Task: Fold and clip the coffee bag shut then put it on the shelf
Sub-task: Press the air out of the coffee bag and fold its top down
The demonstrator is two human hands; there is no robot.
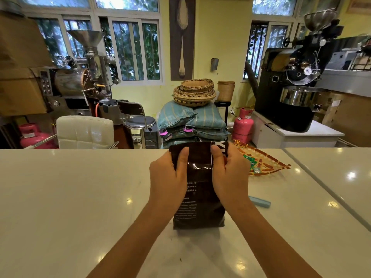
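A dark brown coffee bag (199,199) with white print stands upright on the pale counter (70,197), straight in front of me. My left hand (168,173) grips the left side of its top, thumb on the front. My right hand (228,171) holds the right side of the top the same way. The top part of the bag is bent over between my thumbs. A light blue bag clip (260,202) lies flat on the counter just right of the bag, partly hidden behind my right forearm.
A flat woven tray (263,161) with small coloured items lies right of the bag near the counter's far edge. Behind the counter are a white chair (85,131), stacked sacks with baskets (192,119), pink gas cylinders (243,125) and two roasting machines (297,77).
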